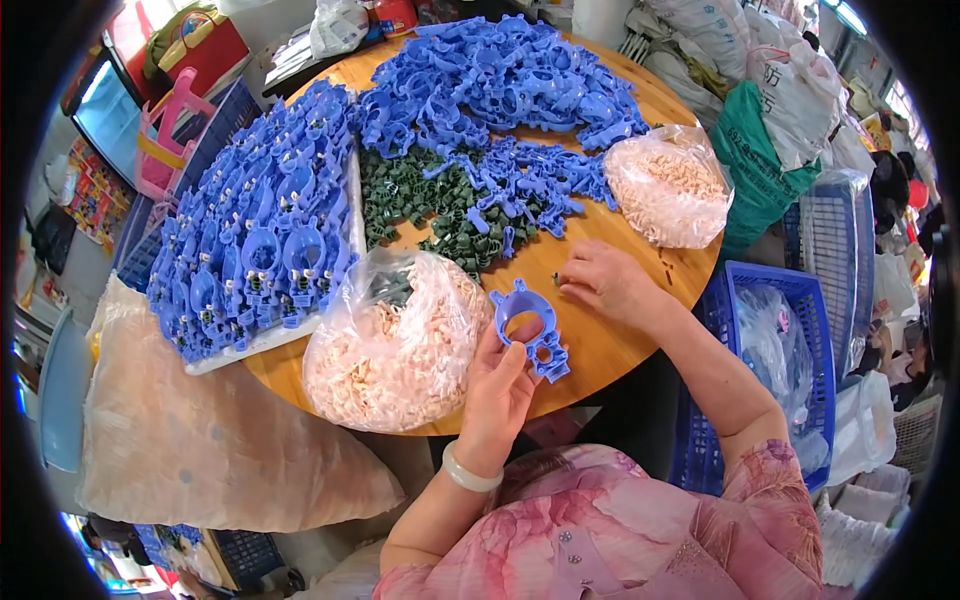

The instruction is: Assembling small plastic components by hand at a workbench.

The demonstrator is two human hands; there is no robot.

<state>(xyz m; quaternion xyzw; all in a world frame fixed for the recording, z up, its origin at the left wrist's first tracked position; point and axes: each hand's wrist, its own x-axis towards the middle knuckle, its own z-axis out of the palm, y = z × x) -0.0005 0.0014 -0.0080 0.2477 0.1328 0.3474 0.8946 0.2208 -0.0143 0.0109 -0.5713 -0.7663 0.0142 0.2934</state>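
Observation:
My left hand (497, 390) grips a blue plastic frame (549, 356) with one large round hole and smaller holes below it, held up over the table's near edge. To its right, my right hand (607, 282) is low over the wood, fingers pinched together. A tiny dark green bit shows at those fingertips, too small to name. Beside my left hand bulges a clear bag of small cream-coloured pieces (400, 350). Beyond the hands lie a pile of dark green plastic parts (410, 195) and a heap of small blue plastic parts (545, 180).
The round wooden table (610, 345) carries a big mound of blue frames (490, 80) at the back. A white-edged tray (357, 200) full of blue assemblies stands left. Another clear bag of cream pieces (670, 185) sits right. A blue crate (825, 400) stands beside my right arm.

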